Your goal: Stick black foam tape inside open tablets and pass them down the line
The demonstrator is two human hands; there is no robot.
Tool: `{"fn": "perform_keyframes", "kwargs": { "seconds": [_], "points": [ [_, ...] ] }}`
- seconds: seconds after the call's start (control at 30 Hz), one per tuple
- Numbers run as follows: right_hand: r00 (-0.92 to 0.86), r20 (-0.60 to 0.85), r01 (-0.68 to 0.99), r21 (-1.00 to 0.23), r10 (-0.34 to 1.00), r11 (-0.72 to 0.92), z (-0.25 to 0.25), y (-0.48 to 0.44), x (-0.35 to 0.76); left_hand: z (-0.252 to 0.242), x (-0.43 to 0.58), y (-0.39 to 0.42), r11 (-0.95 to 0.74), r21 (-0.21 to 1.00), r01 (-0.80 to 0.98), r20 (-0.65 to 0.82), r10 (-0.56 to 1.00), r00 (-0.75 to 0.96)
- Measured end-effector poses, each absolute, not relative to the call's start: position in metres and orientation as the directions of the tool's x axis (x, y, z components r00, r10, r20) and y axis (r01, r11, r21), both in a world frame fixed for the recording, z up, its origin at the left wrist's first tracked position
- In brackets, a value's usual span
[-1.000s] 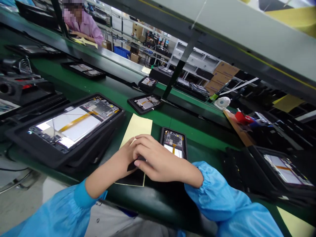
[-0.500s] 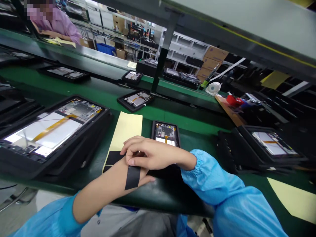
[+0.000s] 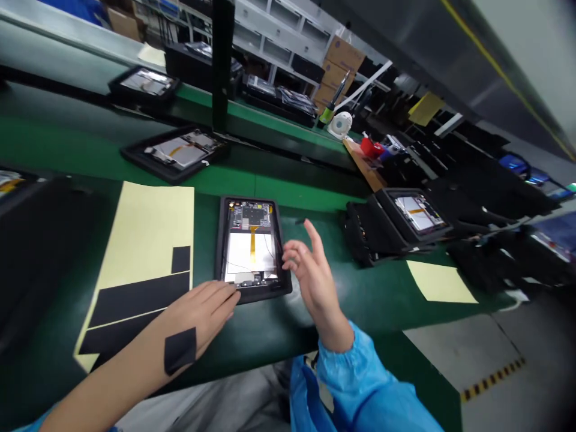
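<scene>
My left hand (image 3: 204, 313) lies flat, fingers stretched out, with its fingertips at the near left corner of an opened tablet (image 3: 252, 252). A square of black tape (image 3: 180, 350) is stuck on that wrist. To the right of the tablet is my right hand (image 3: 315, 276), index finger extended and the other visible fingers bent. A small dark piece, seemingly black tape (image 3: 300, 221), clings to the index fingertip. The tablet lies in a black frame, its circuit board, white battery and orange ribbon exposed. On the left, a yellow backing sheet (image 3: 150, 219) carries several black tape pieces.
Stacked black tablet frames (image 3: 373, 231) stand right, near a yellow sheet (image 3: 443, 282). Another opened tablet (image 3: 180, 153) lies at the back left. A dark post (image 3: 221, 66) rises behind the bench, and a shelf (image 3: 405, 45) overhangs it. A white fan (image 3: 341, 124) is farther back.
My right hand has left the left wrist and moved right, beside the tablet. The tape on the wrist is shorter. My left hand has come to the tablet's corner, and the view has swung right.
</scene>
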State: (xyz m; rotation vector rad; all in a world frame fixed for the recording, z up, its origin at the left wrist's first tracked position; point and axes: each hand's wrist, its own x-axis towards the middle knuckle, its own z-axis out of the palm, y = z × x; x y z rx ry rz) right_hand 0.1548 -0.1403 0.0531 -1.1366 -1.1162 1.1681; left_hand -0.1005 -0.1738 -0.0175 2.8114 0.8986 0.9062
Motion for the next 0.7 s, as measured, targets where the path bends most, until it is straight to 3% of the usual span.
{"fn": "perform_keyframes", "kwargs": {
  "seconds": [0.1,0.17,0.33,0.43,0.53,0.63,0.7],
  "points": [
    [0.227,0.101,0.095,-0.992,0.969,0.082,0.024,-0.175,0.170,-0.018,-0.084,-0.160,-0.809,0.221,0.545,0.530,0.569,0.629],
    [0.242,0.187,0.270,-0.955,0.952,0.119,0.012,-0.189,0.176,-0.014,-0.071,-0.152,-0.809,0.215,0.547,0.533,0.566,0.628],
    [-0.065,0.297,0.522,-0.804,0.953,0.286,0.007,-0.192,0.183,0.000,-0.039,-0.142,-0.792,0.310,0.526,0.385,0.610,0.692],
    [-0.112,0.314,0.525,-0.787,0.943,0.325,0.010,-0.184,0.185,0.005,-0.021,-0.138,-0.753,0.398,0.524,0.282,0.644,0.711],
    [-0.003,0.321,0.460,-0.841,0.947,0.286,0.012,-0.180,0.185,0.006,-0.014,-0.131,-0.666,0.578,0.471,0.265,0.700,0.663],
    [0.096,0.265,0.309,-0.924,0.959,0.224,0.015,-0.178,0.185,0.010,-0.019,-0.120,-0.386,0.851,0.355,0.175,0.847,0.502],
    [0.106,0.230,0.221,-0.954,0.967,0.203,0.018,-0.176,0.184,0.016,-0.024,-0.114,-0.149,0.955,0.256,0.037,0.917,0.396]
  ]
}}
